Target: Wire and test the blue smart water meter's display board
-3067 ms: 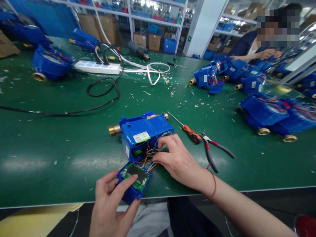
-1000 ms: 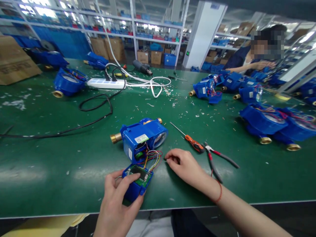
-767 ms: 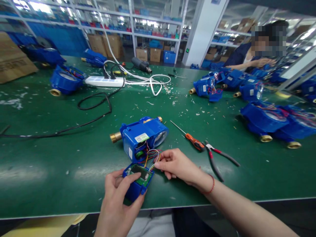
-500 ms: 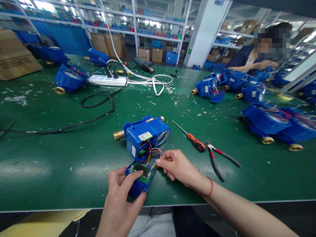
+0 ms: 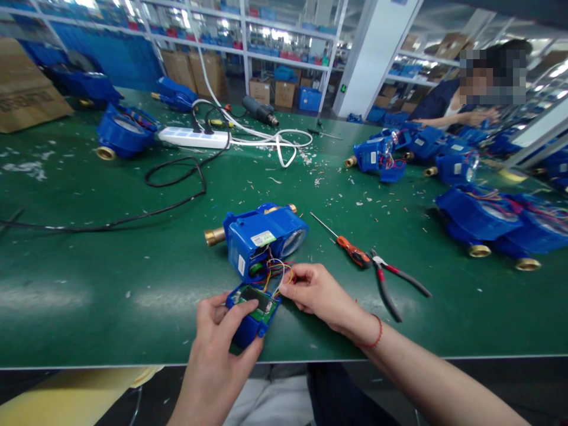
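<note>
A blue water meter (image 5: 252, 228) with brass pipe ends lies on the green bench in front of me. Its blue cover (image 5: 248, 331), holding a green circuit board (image 5: 261, 309) with a dark display, is folded down toward me. My left hand (image 5: 222, 337) grips this cover, index finger on the board and thumb at the lower right corner. Thin coloured wires (image 5: 277, 269) run between the meter body and the board. My right hand (image 5: 313, 290) pinches some of them between thumb and fingers, just right of the board. The fingertips partly hide the wire ends.
An orange screwdriver (image 5: 352, 251) and cutting pliers (image 5: 386, 278) lie right of the meter. More blue meters (image 5: 481, 213) stand at right. A power strip (image 5: 195, 138), a black cable (image 5: 173, 210) and a heat gun (image 5: 260, 110) lie farther back. Another person (image 5: 452, 106) sits at far right.
The view has tipped slightly, so the bench appears a little higher. Both hands keep their holds; the wires by my right hand have shifted slightly, with the white one arching higher.
</note>
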Available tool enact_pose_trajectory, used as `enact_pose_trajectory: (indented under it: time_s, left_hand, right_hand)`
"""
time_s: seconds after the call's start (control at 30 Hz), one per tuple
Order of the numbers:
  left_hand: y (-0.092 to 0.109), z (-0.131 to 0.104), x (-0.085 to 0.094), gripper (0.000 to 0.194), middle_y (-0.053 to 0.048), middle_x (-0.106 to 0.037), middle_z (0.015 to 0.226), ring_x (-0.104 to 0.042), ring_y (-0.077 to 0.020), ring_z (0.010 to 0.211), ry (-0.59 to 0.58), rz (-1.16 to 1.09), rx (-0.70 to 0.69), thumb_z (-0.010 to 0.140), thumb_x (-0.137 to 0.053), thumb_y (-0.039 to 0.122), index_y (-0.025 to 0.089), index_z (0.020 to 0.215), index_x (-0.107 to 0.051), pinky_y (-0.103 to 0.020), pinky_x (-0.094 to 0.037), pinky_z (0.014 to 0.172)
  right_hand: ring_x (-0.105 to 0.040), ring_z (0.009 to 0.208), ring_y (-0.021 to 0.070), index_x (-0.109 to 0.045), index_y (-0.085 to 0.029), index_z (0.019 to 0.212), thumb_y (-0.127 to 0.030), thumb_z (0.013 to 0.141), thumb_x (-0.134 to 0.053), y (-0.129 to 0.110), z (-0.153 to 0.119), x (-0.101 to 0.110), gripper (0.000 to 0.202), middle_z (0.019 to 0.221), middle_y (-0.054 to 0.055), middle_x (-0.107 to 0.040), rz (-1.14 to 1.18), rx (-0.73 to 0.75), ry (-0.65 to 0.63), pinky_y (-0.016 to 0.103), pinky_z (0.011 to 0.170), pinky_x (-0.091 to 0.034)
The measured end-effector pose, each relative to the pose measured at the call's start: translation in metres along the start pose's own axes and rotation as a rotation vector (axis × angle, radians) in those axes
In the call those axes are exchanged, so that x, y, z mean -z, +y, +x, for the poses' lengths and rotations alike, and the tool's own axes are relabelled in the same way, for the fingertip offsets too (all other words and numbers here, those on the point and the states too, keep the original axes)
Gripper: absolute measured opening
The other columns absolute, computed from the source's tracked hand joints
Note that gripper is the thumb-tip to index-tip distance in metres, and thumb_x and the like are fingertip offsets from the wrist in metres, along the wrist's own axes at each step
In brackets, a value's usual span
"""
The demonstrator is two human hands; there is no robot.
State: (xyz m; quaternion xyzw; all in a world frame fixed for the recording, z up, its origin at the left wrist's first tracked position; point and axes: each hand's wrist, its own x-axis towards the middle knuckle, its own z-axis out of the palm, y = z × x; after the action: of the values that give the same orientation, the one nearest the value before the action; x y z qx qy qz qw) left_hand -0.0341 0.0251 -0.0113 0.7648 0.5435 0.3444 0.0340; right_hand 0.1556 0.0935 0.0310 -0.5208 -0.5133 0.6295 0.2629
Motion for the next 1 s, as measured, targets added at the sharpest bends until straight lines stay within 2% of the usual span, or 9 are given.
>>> enact_pose_trajectory:
  time_s: [0.17, 0.33, 0.4, 0.5, 0.6, 0.73, 0.87, 0.93, 1.0]
  left_hand:
    - [0.004, 0.002, 0.0, 0.028, -0.006, -0.041, 0.11, -0.061, -0.0183, 0.088, 0.02, 0.007, 0.007, 0.082, -0.058, 0.015, 0.023, 0.108, -0.056, -0.032, -0.06, 0.073]
    - [0.002, 0.001, 0.001, 0.031, -0.006, -0.041, 0.111, -0.062, -0.0182, 0.089, -0.008, 0.008, -0.006, 0.081, -0.059, 0.015, 0.023, 0.111, -0.056, -0.031, -0.06, 0.074]
    - [0.001, -0.001, 0.001, 0.032, -0.006, -0.04, 0.112, -0.062, -0.0181, 0.09, -0.019, -0.002, -0.008, 0.081, -0.061, 0.016, 0.024, 0.112, -0.056, -0.031, -0.06, 0.075]
    - [0.001, -0.002, -0.001, 0.032, -0.006, -0.041, 0.113, -0.063, -0.0183, 0.092, -0.014, -0.031, 0.035, 0.081, -0.06, 0.015, 0.025, 0.111, -0.056, -0.032, -0.06, 0.077]
    - [0.003, -0.001, -0.002, 0.031, -0.005, -0.042, 0.112, -0.063, -0.0181, 0.091, 0.013, -0.041, 0.06, 0.081, -0.059, 0.014, 0.025, 0.11, -0.057, -0.032, -0.06, 0.077]
    - [0.004, 0.001, -0.002, 0.031, -0.005, -0.042, 0.109, -0.062, -0.0176, 0.088, 0.022, -0.025, 0.011, 0.08, -0.059, 0.014, 0.025, 0.108, -0.057, -0.031, -0.06, 0.074]
    - [0.004, 0.0, -0.003, 0.029, -0.005, -0.042, 0.111, -0.062, -0.0184, 0.089, 0.04, -0.039, 0.057, 0.081, -0.057, 0.015, 0.025, 0.109, -0.057, -0.032, -0.06, 0.074]
    - [0.003, -0.001, -0.004, 0.03, -0.005, -0.042, 0.112, -0.063, -0.0182, 0.09, 0.035, -0.034, 0.058, 0.081, -0.058, 0.015, 0.025, 0.109, -0.058, -0.033, -0.06, 0.075]
    - [0.001, -0.002, -0.004, 0.032, -0.005, -0.041, 0.112, -0.063, -0.0181, 0.09, 0.021, -0.023, 0.035, 0.08, -0.06, 0.015, 0.025, 0.11, -0.057, -0.032, -0.061, 0.075]
  right_hand:
    - [-0.035, 0.037, 0.0042, -0.049, -0.016, 0.065, -0.014, 0.086, -0.058, 0.002, 0.001, -0.003, 0.023, 0.043, -0.009, -0.04, -0.094, 0.006, 0.057, 0.018, 0.041, -0.024]
    - [-0.035, 0.037, 0.0048, -0.051, -0.015, 0.068, -0.015, 0.088, -0.058, 0.002, 0.001, -0.004, 0.02, 0.04, -0.009, -0.042, -0.125, 0.008, 0.096, 0.018, 0.041, -0.024]
    - [-0.035, 0.037, 0.0044, -0.052, -0.015, 0.07, -0.017, 0.088, -0.056, 0.003, 0.0, -0.001, 0.019, 0.041, -0.009, -0.042, -0.114, 0.006, 0.078, 0.017, 0.041, -0.024]
    - [-0.033, 0.036, 0.004, -0.054, -0.015, 0.075, -0.023, 0.088, -0.056, 0.005, -0.001, 0.003, 0.015, 0.042, -0.009, -0.043, -0.083, -0.015, -0.014, 0.016, 0.04, -0.023]
    - [-0.037, 0.037, 0.0035, -0.06, -0.013, 0.08, -0.026, 0.082, -0.064, 0.006, 0.001, 0.005, 0.014, 0.049, -0.008, -0.048, -0.064, -0.031, -0.073, 0.016, 0.039, -0.024]
    - [-0.036, 0.037, 0.0026, -0.058, -0.013, 0.07, -0.021, 0.078, -0.064, 0.005, 0.004, -0.001, 0.013, 0.05, -0.008, -0.046, -0.089, -0.01, -0.011, 0.017, 0.038, -0.023]
    - [-0.036, 0.035, 0.0036, -0.052, -0.015, 0.066, -0.02, 0.082, -0.058, 0.005, 0.005, -0.008, 0.018, 0.045, -0.009, -0.041, -0.124, 0.02, 0.028, 0.017, 0.037, -0.023]
    - [-0.037, 0.034, 0.004, -0.052, -0.015, 0.066, -0.024, 0.084, -0.056, 0.007, 0.005, -0.007, 0.02, 0.046, -0.008, -0.043, -0.141, 0.035, 0.022, 0.017, 0.037, -0.025]
    - [-0.04, 0.034, 0.0042, -0.054, -0.015, 0.069, -0.03, 0.086, -0.053, 0.009, 0.005, -0.001, 0.023, 0.053, -0.005, -0.051, -0.169, 0.055, 0.024, 0.018, 0.037, -0.026]
